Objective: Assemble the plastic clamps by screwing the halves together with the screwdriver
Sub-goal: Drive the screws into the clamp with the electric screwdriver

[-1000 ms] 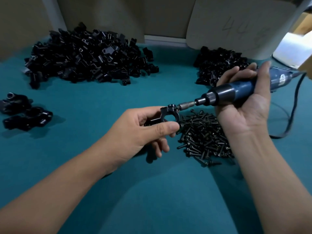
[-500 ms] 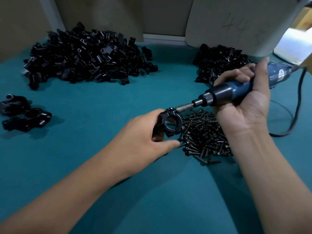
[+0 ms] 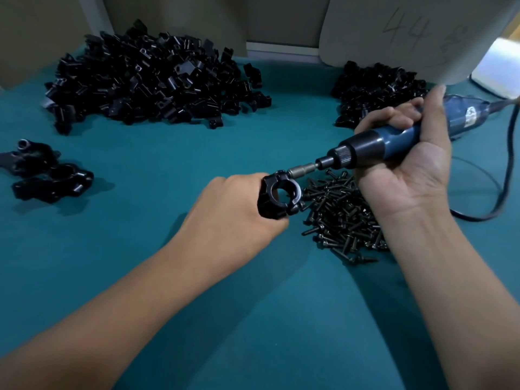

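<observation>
Hands are busy in the middle of the green counter (image 3: 253, 319). The left hand (image 3: 239, 215) has its fingers curled round a black clamp (image 3: 278, 197) and holds it just above the counter. The clamp is a ring with a round hole in the middle, and the hole faces up toward the camera. The right hand (image 3: 408, 164) grips a blue screwdriver (image 3: 374, 147), with the fingers wrapped over the handle and the thumb lying along its far side. The screwdriver lies almost flat and points to the left. Its thin metal tip touches the top corner of the clamp. A dark cord (image 3: 506, 170) runs from the back of the screwdriver and loops down onto the counter at the right.

Just beside the clamp, under the right hand, lies a heap of small black screws (image 3: 340, 220). At the back left is a big pile of black clamp halves (image 3: 152, 77). At the back right is a smaller pile of black parts (image 3: 377, 85), partly behind the right hand. Far to the left sit a few black clamps that are put together (image 3: 47, 175), well apart from the hands. A tan board (image 3: 408, 32) with "44" drawn on it leans at the back right.
</observation>
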`<action>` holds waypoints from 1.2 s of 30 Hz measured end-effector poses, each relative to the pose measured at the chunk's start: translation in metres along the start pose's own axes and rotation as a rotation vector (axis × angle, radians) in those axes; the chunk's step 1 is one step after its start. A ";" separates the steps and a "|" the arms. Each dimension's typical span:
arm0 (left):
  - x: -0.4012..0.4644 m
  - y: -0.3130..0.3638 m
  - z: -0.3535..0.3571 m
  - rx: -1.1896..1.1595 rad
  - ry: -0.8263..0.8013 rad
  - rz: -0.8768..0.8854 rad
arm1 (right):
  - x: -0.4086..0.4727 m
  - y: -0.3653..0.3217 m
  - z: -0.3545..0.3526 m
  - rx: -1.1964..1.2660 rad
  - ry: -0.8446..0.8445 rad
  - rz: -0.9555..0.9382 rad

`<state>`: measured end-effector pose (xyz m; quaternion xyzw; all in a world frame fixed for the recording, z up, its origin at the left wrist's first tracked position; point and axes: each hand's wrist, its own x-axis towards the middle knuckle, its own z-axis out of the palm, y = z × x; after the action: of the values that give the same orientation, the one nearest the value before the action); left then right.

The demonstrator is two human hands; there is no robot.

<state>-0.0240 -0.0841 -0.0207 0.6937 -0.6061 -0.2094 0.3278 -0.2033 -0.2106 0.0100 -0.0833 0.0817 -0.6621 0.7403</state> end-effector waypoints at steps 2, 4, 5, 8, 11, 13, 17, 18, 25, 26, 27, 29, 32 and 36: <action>0.000 0.000 0.000 0.014 0.007 0.016 | 0.000 0.001 0.000 0.001 0.003 0.000; 0.001 0.001 0.000 0.012 0.014 0.027 | -0.001 0.000 -0.001 0.006 0.005 0.002; 0.000 0.001 0.000 0.006 0.014 0.030 | -0.001 0.000 -0.001 0.011 0.004 0.002; 0.000 0.000 0.001 -0.022 0.018 0.036 | -0.001 -0.001 0.000 0.020 -0.009 0.005; 0.000 -0.001 0.001 -0.048 0.024 0.044 | -0.002 -0.001 0.001 0.016 -0.017 0.008; 0.000 -0.002 0.001 -0.060 0.018 0.046 | -0.002 -0.001 0.001 0.017 -0.014 0.012; 0.000 -0.003 0.002 -0.069 0.028 0.057 | -0.003 -0.001 0.000 0.015 -0.009 0.012; 0.000 -0.003 0.003 -0.073 0.026 0.059 | -0.003 -0.001 0.000 0.014 -0.009 0.011; 0.000 -0.002 0.002 -0.098 0.021 0.055 | -0.003 -0.001 0.001 0.002 -0.005 0.011; 0.000 -0.002 0.002 -0.096 0.024 0.054 | -0.003 -0.001 0.001 0.002 -0.005 0.011; 0.000 -0.002 0.002 -0.094 0.029 0.053 | -0.003 -0.001 0.001 0.003 -0.006 0.012; 0.001 -0.002 0.003 -0.091 0.037 0.049 | -0.003 0.000 0.001 -0.003 -0.012 0.013; 0.001 -0.002 0.003 -0.092 0.035 0.041 | -0.005 0.000 0.002 -0.010 -0.036 0.010; 0.001 -0.003 0.004 -0.101 0.028 0.032 | -0.006 0.000 0.003 -0.014 -0.045 -0.018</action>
<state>-0.0246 -0.0854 -0.0250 0.6692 -0.6012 -0.2249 0.3743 -0.2028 -0.2044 0.0129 -0.1040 0.0688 -0.6662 0.7352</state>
